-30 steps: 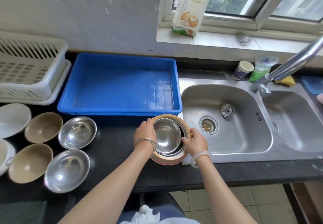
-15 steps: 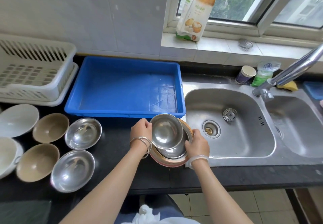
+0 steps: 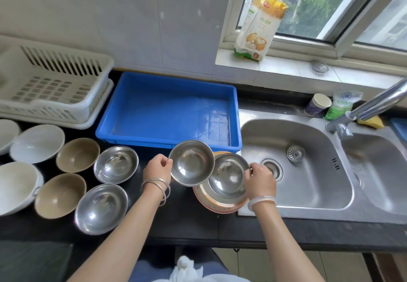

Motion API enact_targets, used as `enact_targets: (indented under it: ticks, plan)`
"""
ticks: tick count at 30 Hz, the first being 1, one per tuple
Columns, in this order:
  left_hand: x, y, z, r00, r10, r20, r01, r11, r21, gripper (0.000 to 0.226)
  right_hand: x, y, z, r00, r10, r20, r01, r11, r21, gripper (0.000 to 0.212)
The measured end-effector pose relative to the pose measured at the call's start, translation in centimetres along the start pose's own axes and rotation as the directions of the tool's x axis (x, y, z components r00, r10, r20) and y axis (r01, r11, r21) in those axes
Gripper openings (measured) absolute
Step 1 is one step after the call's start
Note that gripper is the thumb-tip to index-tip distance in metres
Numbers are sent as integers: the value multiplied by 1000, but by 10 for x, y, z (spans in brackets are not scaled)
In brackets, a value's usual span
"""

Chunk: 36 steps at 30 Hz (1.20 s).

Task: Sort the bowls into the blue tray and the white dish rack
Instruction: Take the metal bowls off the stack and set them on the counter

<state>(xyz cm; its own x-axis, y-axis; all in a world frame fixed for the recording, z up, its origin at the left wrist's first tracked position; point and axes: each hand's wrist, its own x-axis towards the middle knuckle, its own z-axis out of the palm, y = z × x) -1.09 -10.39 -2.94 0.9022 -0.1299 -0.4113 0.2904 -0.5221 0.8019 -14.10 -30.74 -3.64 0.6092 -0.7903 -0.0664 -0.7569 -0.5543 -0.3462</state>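
Observation:
My left hand (image 3: 156,167) pinches the rim of a steel bowl (image 3: 191,163) and holds it lifted just in front of the empty blue tray (image 3: 136,136). My right hand (image 3: 259,179) grips the rim of a second steel bowl (image 3: 229,175) that sits nested in an orange-rimmed bowl (image 3: 220,208) at the sink's edge. Two more steel bowls (image 3: 116,164) (image 3: 101,208), two tan bowls (image 3: 77,154) (image 3: 60,195) and white bowls (image 3: 37,143) (image 3: 16,188) stand on the dark counter to the left. The white dish rack (image 3: 55,88) is at the back left, empty.
A double steel sink (image 3: 308,171) with a tap (image 3: 374,105) lies to the right. A paper cup (image 3: 318,105), a green bag (image 3: 340,107) and a yellow sponge (image 3: 371,122) sit behind it. A flour bag (image 3: 257,28) stands on the windowsill.
My left hand has lifted the top steel bowl out of the nested stack and moved it up and left toward the blue tray. My right hand stays on the stack.

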Motion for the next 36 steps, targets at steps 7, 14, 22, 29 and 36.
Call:
enact_targets:
  ticks: [7, 14, 22, 29, 36]
  plan:
    - [-10, -39, -32, 992, -111, -51, 102, 982, -159, 22, 13, -23, -18, 999, 28, 22, -33, 970, 241, 18]
    - [-36, -76, -42, 958, -268, -106, 232, 936, -265, 16, 13, -83, 7, 955, -78, 285, -40, 922, 386, 17]
    - [-67, -108, -36, 895, -399, -198, 343, 901, -264, 20, -2, -136, 50, 860, -161, 485, 13, 956, 293, 15]
    - [-71, -120, -30, 876, -396, -274, 349, 915, -204, 15, -6, -149, 76, 829, -113, 548, 18, 984, 176, 21]
    - [-71, -122, -28, 869, -361, -338, 303, 929, -213, 4, -10, -156, 85, 794, -34, 606, -1, 998, 58, 6]
